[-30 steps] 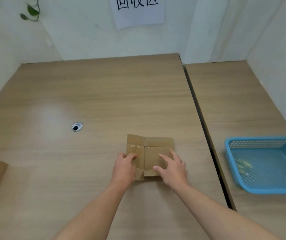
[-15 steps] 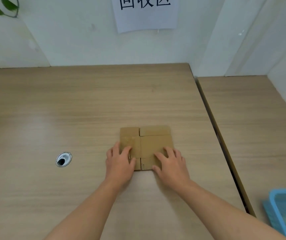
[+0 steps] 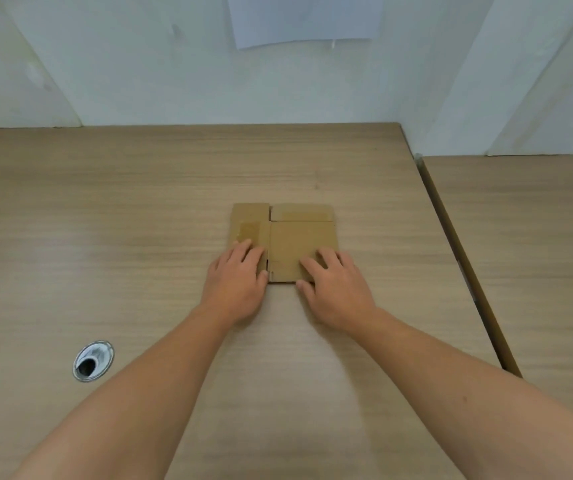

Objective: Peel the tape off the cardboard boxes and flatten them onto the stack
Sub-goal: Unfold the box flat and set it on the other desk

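Both hands lie palm-down with nothing gripped. The left hand (image 3: 234, 282) has its fingers laid nearly straight over the near part of the left panel. The right hand (image 3: 335, 289) spreads its fingers across the near right corner, with its thumb at the near edge. Neither hand pinches or curls round anything; they seem simply to press. Under them the small cardboard box (image 3: 300, 237) lies collapsed flat on the wooden table (image 3: 139, 220), roughly in the middle of it, with its flaps splayed towards the far side. On the left panel, just beyond the left fingertips, is a paler, slightly glossy patch of tape (image 3: 248, 230), or so it looks from here. I judge the step in hand to be the flattening, with the panels being pushed down so they stay flat. If that patch is tape, the next move calls for a fingernail under one of its edges while the other hand pins the card. If not, the flat box needs lifting by an edge and carrying to the stack, which I cannot see from here. Nearer on the left, a round metal cable grommet (image 3: 92, 360) is set into the tabletop. A second table (image 3: 537, 254) butts up on the right, and a sheet of paper (image 3: 304, 19) hangs on the far wall.
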